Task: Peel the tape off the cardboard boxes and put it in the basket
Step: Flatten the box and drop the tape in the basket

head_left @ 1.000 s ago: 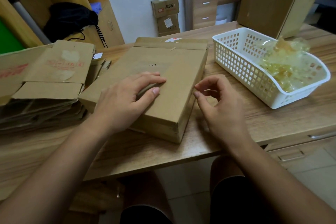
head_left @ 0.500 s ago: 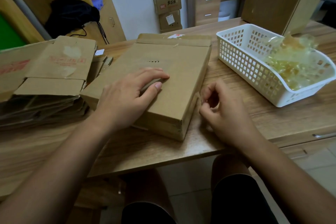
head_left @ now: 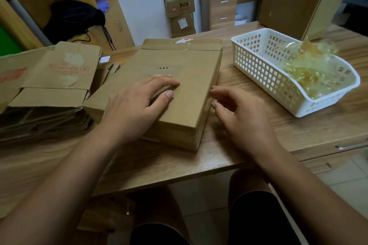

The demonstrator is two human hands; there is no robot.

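Cardboard box [head_left: 196,83] under left grip [head_left: 135,108]

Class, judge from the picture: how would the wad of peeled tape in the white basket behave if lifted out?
Probably very light: the tape wad is thin, see-through film, loosely crumpled and rising above the basket rim. Likely floppy, not stiff. Being adhesive tape, it may cling to fingers or itself.

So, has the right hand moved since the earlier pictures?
Yes. The right hand uncurled its fingers and shifted along the right edge of the brown cardboard box, toward its far end.
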